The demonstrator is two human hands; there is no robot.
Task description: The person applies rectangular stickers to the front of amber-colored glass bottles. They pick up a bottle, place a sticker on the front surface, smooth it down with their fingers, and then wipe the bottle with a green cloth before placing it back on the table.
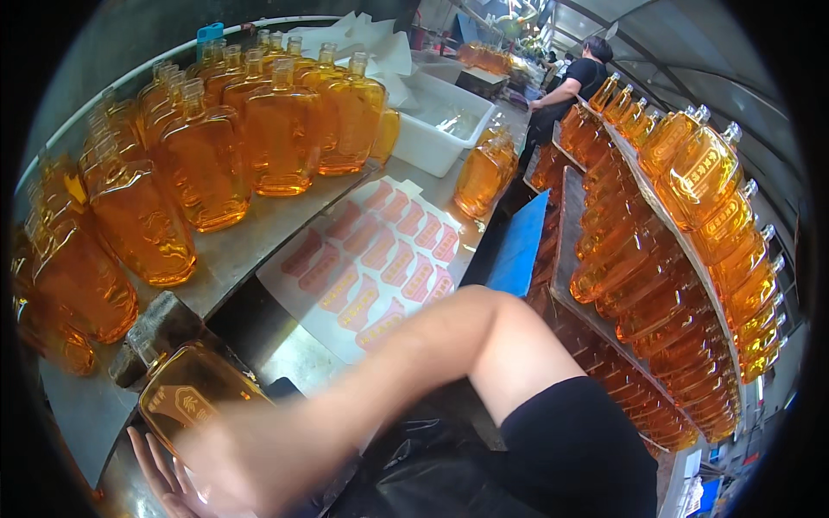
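Note:
A flat glass bottle [194,393] of amber liquid, with a gold-edged label on its face, lies tilted at the lower left. Its neck rests by a dark, worn block [155,332]. My right arm reaches across from the right, and my right hand [229,453] is over the lower part of this bottle, smeared by motion; its fingers are hidden. Beside the bottle's lower left edge, the fingers of my left hand [161,477] are stretched out and apart, and the rest of that hand is covered. A sheet of red and gold labels [363,250] lies beyond my forearm.
Several filled amber bottles [203,164] crowd the bench at left. A white tub [436,129] and a single bottle [486,177] stand farther back. At right, stacked boards carry rows of bottles [643,250], near a blue panel [521,250]. Another person [583,82] stands beyond.

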